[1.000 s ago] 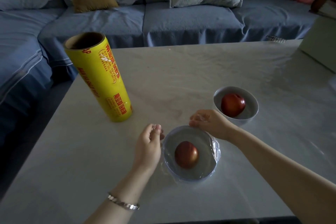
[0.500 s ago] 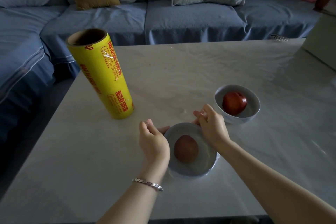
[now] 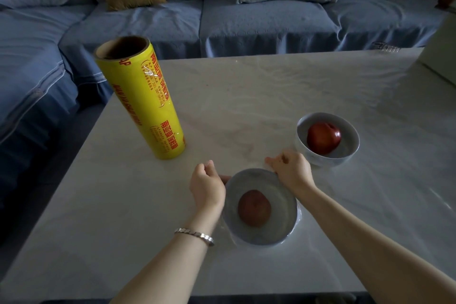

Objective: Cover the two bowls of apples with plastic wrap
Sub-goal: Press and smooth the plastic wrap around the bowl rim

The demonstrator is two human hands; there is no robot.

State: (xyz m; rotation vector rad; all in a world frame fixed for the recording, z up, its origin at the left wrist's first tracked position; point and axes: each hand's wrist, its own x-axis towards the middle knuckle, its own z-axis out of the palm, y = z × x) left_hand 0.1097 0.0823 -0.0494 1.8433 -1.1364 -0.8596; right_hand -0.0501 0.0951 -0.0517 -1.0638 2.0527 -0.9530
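step: sealing near bowl (image 3: 249, 172) | it sits by the desk's (image 3: 271, 86) near edge, film (image 3: 299, 215) across the top | left hand (image 3: 207, 185) and right hand (image 3: 291, 170) curl round its rim | tip imo: pull film taut, tuck under all round | far bowl (image 3: 350, 131) bare

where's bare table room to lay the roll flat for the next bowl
Widest bare stretch: the table behind the open bowl, from the yellow roll toward the right edge. Also bare: the near-left corner beside your left hand. Crowded: the wrapped bowl, gripped by both hands, with the right hand close to the open bowl.
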